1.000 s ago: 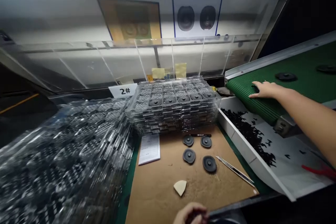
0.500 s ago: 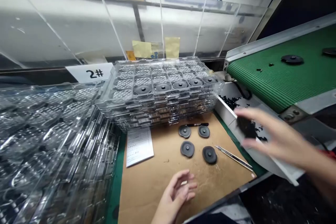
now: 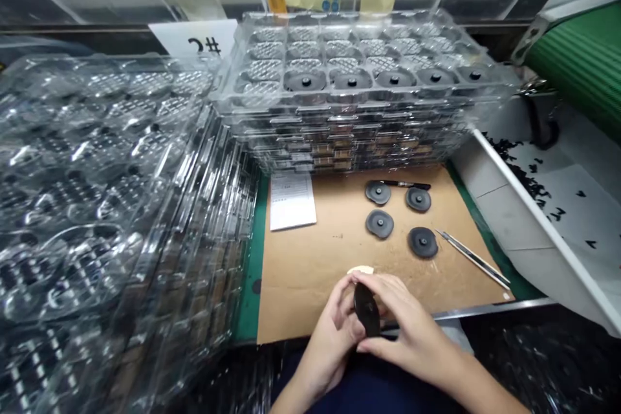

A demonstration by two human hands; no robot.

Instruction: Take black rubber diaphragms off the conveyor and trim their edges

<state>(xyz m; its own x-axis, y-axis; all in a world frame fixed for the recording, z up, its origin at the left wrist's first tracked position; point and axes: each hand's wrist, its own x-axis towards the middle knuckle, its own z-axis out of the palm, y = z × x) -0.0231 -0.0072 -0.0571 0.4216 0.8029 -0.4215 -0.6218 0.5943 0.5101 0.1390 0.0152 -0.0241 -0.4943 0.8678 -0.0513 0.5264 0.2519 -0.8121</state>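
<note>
Between both hands, low in front of me, a black disc (image 3: 367, 312) stands nearly on edge. My right hand (image 3: 412, 323) pinches it by its top and bottom rim, and the curled fingers of my left hand (image 3: 337, 326) close on its left side. A small white piece (image 3: 360, 270) shows just beyond the fingertips; whether a hand holds it I cannot tell. Several similar dark discs with a central stud, such as this near one (image 3: 423, 242), lie on the brown cardboard (image 3: 310, 284).
Stacked clear trays (image 3: 359, 123) stand behind, with discs in the top tray's front row. More clear trays (image 3: 121, 220) fill the left. A black pen (image 3: 402, 184), tweezers (image 3: 473, 259) and a paper slip (image 3: 292, 202) lie on the cardboard. Right: a white bin (image 3: 543, 223) with small black parts, a green conveyor (image 3: 582, 58).
My right hand has come from above the bin at the right, carrying a black disc, to meet my left hand. The view has tipped downward.
</note>
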